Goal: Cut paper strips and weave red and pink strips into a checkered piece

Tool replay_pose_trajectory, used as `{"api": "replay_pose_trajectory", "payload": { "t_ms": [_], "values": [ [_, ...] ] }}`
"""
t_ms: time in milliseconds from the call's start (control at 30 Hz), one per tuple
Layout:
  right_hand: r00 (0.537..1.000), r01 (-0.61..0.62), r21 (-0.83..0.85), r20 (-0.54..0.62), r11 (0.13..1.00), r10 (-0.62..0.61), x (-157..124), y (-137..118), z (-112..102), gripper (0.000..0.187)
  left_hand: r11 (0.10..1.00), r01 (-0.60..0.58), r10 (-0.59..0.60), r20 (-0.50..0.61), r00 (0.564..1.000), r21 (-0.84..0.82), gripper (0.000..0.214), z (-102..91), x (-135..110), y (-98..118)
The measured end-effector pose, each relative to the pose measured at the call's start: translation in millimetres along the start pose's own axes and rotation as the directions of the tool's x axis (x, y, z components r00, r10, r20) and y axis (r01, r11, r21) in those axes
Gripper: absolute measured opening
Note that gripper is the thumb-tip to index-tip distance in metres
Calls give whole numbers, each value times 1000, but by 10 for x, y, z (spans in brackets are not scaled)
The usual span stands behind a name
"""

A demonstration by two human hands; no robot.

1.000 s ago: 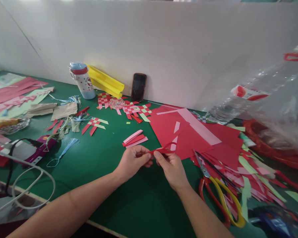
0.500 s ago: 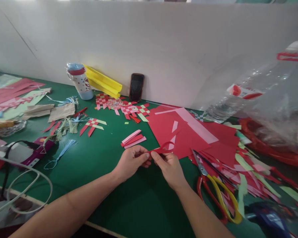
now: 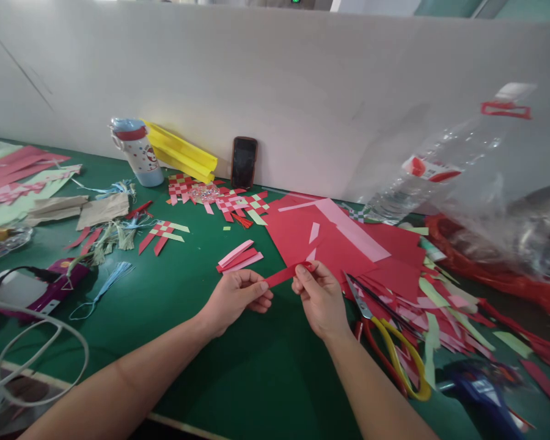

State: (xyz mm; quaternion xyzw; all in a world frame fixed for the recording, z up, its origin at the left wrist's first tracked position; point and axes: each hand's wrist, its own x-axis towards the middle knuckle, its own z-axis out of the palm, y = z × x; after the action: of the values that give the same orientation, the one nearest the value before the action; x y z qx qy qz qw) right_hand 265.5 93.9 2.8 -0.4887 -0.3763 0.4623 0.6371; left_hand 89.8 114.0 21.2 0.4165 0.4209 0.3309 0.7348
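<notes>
A red paper strip [image 3: 282, 277] is stretched between my two hands above the green table. My left hand [image 3: 238, 296] pinches its left end between thumb and fingers. Its other end is gripped by my right hand [image 3: 318, 293], where a bit of the strip curls past the thumb. Just beyond my left hand lies a small bundle of pink and red strips [image 3: 241, 257]. Large red paper sheets [image 3: 321, 241] spread out behind my right hand, with pink pieces on top. Scissors with red and yellow handles [image 3: 385, 336] lie beside my right forearm.
Woven paper pieces [image 3: 162, 232], tassels [image 3: 112, 281] and a white cable [image 3: 80, 342] are on the left. A cup [image 3: 140, 153], yellow holder [image 3: 181, 153] and phone [image 3: 244, 162] line the wall. Paper scraps [image 3: 458, 324], a blue tool [image 3: 481, 391] and a plastic bottle [image 3: 426, 165] are at right.
My hands have moved apart, and the strip now shows flat between them. My right hand has slid toward its far end. The camera view has turned slightly right.
</notes>
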Motion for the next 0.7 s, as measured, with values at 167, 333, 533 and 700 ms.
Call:
{"api": "replay_pose_trajectory", "payload": {
  "t_ms": [167,333,533,700],
  "values": [
    [999,32,-77,-27,997,-34,-29,37,3,25,1000,-6,6,-3,1000,-2,33,-5,15,-31],
    [999,34,-69,-3,997,-34,-27,41,-3,23,1000,-13,13,6,1000,14,32,-17,15,-36],
    [999,31,-85,24,996,-29,-19,34,-19,21,1000,-3,2,14,1000,24,32,-16,12,-20],
    [999,31,-114,-15,993,-33,-18,49,-22,22,999,-5,6,-9,1000,34,26,-6,20,-29]
  ]
}}
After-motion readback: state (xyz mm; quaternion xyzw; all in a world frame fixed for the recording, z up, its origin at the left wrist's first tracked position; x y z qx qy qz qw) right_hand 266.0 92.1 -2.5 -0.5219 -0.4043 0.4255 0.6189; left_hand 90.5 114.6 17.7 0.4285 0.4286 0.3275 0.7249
